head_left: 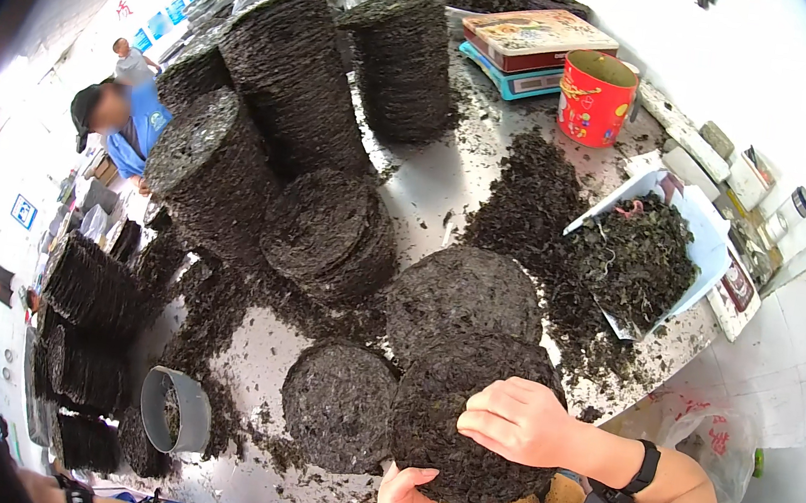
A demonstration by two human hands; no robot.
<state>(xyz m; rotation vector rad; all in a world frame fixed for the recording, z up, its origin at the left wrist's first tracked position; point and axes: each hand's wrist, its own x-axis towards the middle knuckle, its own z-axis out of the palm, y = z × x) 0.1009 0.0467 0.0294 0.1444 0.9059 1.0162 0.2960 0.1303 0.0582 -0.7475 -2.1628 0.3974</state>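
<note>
A round dark cake of dried seaweed (435,404) is tilted up at the table's near edge in front of me. My left hand (401,500) grips its lower left rim, thumb on top and the other fingers mostly hidden beneath. On its upper face rests my right hand (518,422), fingers curled together against the surface; whatever they pinch is hidden. Just left of it, a thinner, greyer seaweed disc (338,405) lies flat on the table. Behind, partly covered by the held cake, is another large seaweed cake (466,293).
Tall stacks of seaweed cakes (293,80) stand at the back left. Loose seaweed (538,197) is heaped beside a pale blue tub (712,242). A red mug (594,99) stands by a scale (512,80). A grey ring (190,416) sits near left, and a co-worker (145,118) is beyond.
</note>
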